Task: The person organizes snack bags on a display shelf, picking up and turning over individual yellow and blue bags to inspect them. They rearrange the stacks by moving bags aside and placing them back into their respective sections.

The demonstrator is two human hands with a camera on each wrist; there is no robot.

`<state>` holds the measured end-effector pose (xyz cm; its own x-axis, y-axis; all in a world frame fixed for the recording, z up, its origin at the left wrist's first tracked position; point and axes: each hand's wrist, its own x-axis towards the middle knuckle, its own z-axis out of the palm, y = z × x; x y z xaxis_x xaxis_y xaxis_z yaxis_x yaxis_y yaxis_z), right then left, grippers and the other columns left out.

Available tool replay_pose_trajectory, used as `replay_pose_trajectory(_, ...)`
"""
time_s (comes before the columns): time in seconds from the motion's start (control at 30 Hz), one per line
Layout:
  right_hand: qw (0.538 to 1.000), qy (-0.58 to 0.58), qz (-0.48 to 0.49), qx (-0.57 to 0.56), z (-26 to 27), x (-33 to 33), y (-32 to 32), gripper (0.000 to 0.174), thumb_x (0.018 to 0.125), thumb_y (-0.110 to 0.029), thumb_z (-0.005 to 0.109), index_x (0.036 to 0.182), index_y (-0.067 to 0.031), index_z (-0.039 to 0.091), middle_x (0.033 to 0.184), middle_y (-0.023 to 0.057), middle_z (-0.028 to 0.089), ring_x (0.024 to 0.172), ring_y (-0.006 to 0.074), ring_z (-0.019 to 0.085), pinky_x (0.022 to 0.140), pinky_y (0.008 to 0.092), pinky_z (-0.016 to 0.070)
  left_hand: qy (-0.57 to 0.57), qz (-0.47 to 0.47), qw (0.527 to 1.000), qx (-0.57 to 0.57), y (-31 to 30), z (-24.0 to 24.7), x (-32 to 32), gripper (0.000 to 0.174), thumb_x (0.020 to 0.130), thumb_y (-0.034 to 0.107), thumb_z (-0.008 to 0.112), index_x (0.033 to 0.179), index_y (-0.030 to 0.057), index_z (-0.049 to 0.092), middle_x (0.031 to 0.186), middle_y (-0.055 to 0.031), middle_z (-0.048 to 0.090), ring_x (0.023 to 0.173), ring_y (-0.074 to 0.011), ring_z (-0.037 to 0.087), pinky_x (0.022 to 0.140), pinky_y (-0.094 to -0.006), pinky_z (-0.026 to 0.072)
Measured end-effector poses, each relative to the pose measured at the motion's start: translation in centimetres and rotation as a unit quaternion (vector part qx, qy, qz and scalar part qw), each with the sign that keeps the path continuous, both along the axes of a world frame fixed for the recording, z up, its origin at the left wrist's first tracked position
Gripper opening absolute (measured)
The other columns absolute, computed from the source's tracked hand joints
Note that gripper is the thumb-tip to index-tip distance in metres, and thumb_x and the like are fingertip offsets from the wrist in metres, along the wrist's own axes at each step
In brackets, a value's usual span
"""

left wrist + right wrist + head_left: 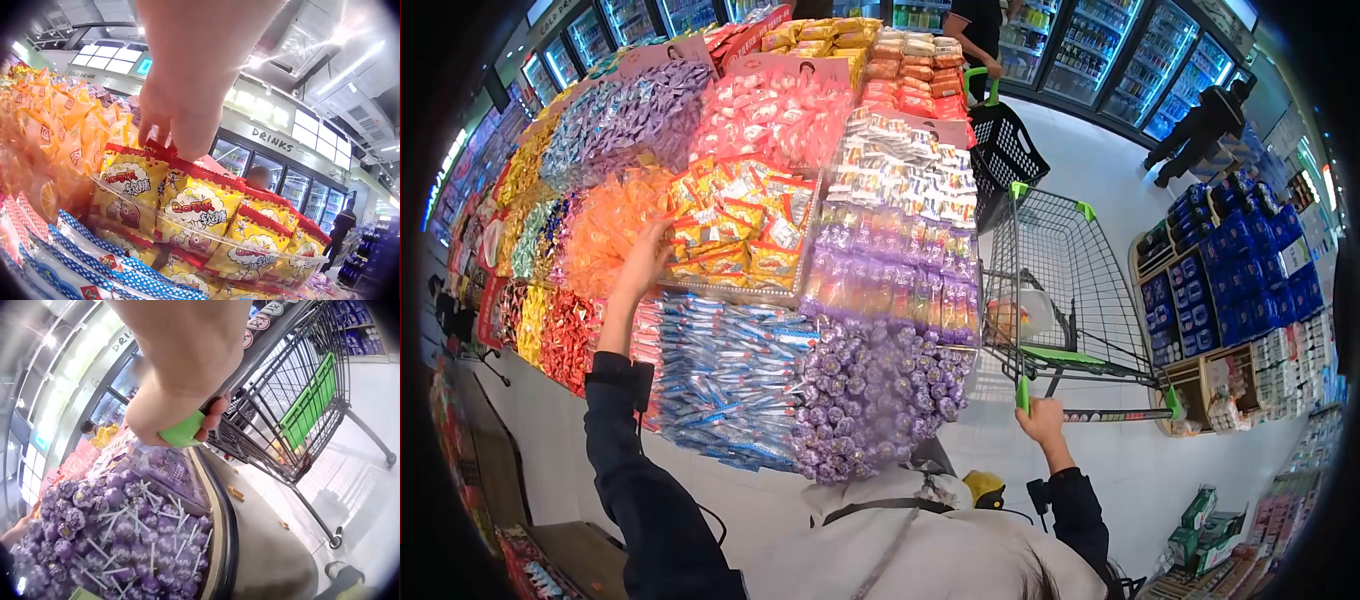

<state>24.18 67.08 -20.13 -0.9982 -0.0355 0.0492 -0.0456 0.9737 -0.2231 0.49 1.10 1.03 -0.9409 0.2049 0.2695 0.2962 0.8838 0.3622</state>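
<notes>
My left hand [646, 258] reaches down at the left edge of a clear bin of yellow-and-red gummy candy packets [745, 225]. In the left wrist view, its fingers and thumb pinch the red top edge of a gummy candy packet [179, 164] in the front row; the fingertips are partly hidden behind the packets. Orange-wrapped candies [69, 125] lie just left of that hand. My right hand [1042, 418] grips the green end of the shopping cart handle [182, 430], fingers curled round it. The shopping cart [1075, 280] stands right of the candy display, with a few items in it.
Purple-wrapped lollipops [870, 400] and blue-and-white candy packets [730, 375] fill the near side of the display. A black basket [1008, 150] with green handles is beyond the cart. Blue packs [1240, 250] are stacked at right. People stand near the drink fridges [1090, 60].
</notes>
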Motion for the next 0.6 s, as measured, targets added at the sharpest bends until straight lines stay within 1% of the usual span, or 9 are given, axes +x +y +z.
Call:
replay_pose_trajectory(0.03, 1.000, -0.003, -0.001, -0.004, 0.1, 0.4, -0.7, 0.033, 0.067, -0.035, 0.055, 0.056, -0.0043, 0.056, 0.051, 0.0179, 0.052, 0.051, 0.0376, 0.053, 0.052, 0.0454, 0.0422, -0.014, 0.007, 1.000, 0.011, 0.1, 0.1, 0.0, 0.044, 0.075, -0.009, 0.051, 0.117, 0.0011, 0.044, 0.111, -0.0164, 0.047, 0.095, -0.0283, 0.054, 0.081, -0.0319, 0.0451)
replay_pose_trajectory(0.13, 1.000, 0.006, -0.005, -0.010, 0.5, 1.1, -2.8, 0.035, 0.069, -0.037, 0.055, 0.055, -0.0039, 0.056, 0.050, 0.0177, 0.052, 0.050, 0.0373, 0.053, 0.051, 0.0451, 0.0421, 0.028, -0.012, 0.999, -0.028, -0.7, -0.6, -0.7, 0.044, 0.074, -0.008, 0.052, 0.116, 0.0013, 0.045, 0.113, -0.0171, 0.047, 0.100, -0.0306, 0.051, 0.083, -0.0330, 0.0445)
replay_pose_trajectory(0.23, 1.000, 0.007, -0.020, -0.002, 0.5, 1.8, -4.3, 0.038, 0.071, -0.037, 0.054, 0.055, -0.0033, 0.057, 0.051, 0.0179, 0.053, 0.049, 0.0372, 0.053, 0.050, 0.0452, 0.0420, 0.004, -0.006, 1.000, 0.013, -0.7, -0.6, -0.7, 0.044, 0.073, -0.007, 0.053, 0.116, 0.0011, 0.045, 0.115, -0.0175, 0.048, 0.104, -0.0326, 0.049, 0.085, -0.0344, 0.0432)
replay_pose_trajectory(0.33, 0.999, -0.010, -0.041, -0.002, 0.5, 1.3, -6.0, 0.039, 0.073, -0.038, 0.053, 0.056, -0.0029, 0.058, 0.051, 0.0184, 0.053, 0.049, 0.0373, 0.053, 0.051, 0.0455, 0.0420, 0.033, -0.006, 0.999, -0.031, -0.4, -0.2, -0.4, 0.044, 0.072, -0.006, 0.055, 0.115, 0.0008, 0.045, 0.115, -0.0171, 0.048, 0.105, -0.0329, 0.049, 0.088, -0.0347, 0.0417)
replay_pose_trajectory(0.4, 0.999, -0.014, -0.045, -0.006, 0.9, 0.9, -6.8, 0.039, 0.074, -0.037, 0.052, 0.057, -0.0026, 0.059, 0.052, 0.0187, 0.053, 0.049, 0.0374, 0.053, 0.051, 0.0456, 0.0421, 0.024, -0.002, 0.999, -0.026, -0.5, -0.3, -0.2, 0.045, 0.072, -0.005, 0.055, 0.115, 0.0008, 0.045, 0.116, -0.0171, 0.048, 0.106, -0.0330, 0.048, 0.089, -0.0350, 0.0411)
replay_pose_trajectory(0.43, 0.999, -0.014, -0.039, -0.006, 0.8, 0.6, -6.8, 0.039, 0.075, -0.038, 0.052, 0.058, -0.0027, 0.059, 0.052, 0.0188, 0.053, 0.049, 0.0375, 0.053, 0.051, 0.0457, 0.0421, 0.018, 0.002, 1.000, -0.024, -0.6, -0.4, -0.2, 0.045, 0.072, -0.005, 0.055, 0.115, 0.0008, 0.046, 0.116, -0.0171, 0.048, 0.107, -0.0330, 0.048, 0.090, -0.0351, 0.0407)
replay_pose_trajectory(0.53, 1.000, -0.017, -0.020, -0.006, 0.6, -0.1, -7.0, 0.039, 0.076, -0.038, 0.051, 0.060, -0.0032, 0.060, 0.052, 0.0190, 0.053, 0.050, 0.0377, 0.053, 0.051, 0.0459, 0.0421, 0.054, -0.018, 0.997, -0.043, -0.6, -0.5, -0.1, 0.047, 0.071, -0.004, 0.055, 0.116, 0.0010, 0.045, 0.118, -0.0170, 0.048, 0.108, -0.0327, 0.047, 0.091, -0.0354, 0.0401)
replay_pose_trajectory(0.6, 1.000, -0.019, -0.010, -0.005, 0.8, -0.5, -7.0, 0.039, 0.076, -0.038, 0.051, 0.061, -0.0037, 0.060, 0.052, 0.0192, 0.053, 0.051, 0.0378, 0.054, 0.052, 0.0462, 0.0420, 0.054, 0.000, 0.996, -0.070, -0.1, -0.5, 0.2, 0.046, 0.073, -0.001, 0.055, 0.119, 0.0009, 0.045, 0.119, -0.0172, 0.048, 0.111, -0.0323, 0.046, 0.092, -0.0358, 0.0388)
